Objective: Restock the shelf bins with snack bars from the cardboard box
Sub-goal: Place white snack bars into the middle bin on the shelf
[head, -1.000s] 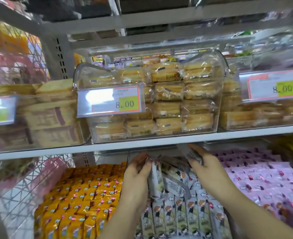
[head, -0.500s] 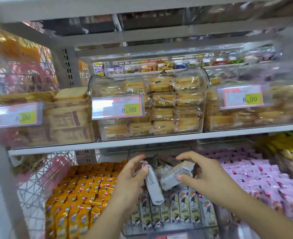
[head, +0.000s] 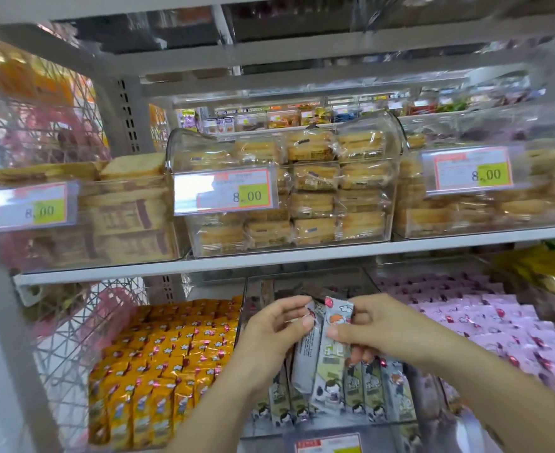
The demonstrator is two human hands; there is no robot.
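I hold two grey snack bars (head: 330,354) upright over the middle bin (head: 243,308), the left hand (head: 274,326) pinching one, the right hand (head: 379,328) pinching the other. A row of bars (head: 372,384) already stands at its near edge; farther in they lie loose, so I judge the restock partway done. The cardboard box is out of view.

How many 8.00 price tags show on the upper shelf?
3: left tag, middle tag, right tag, side by side along the upper shelf. A lower tag is cut off and unreadable.
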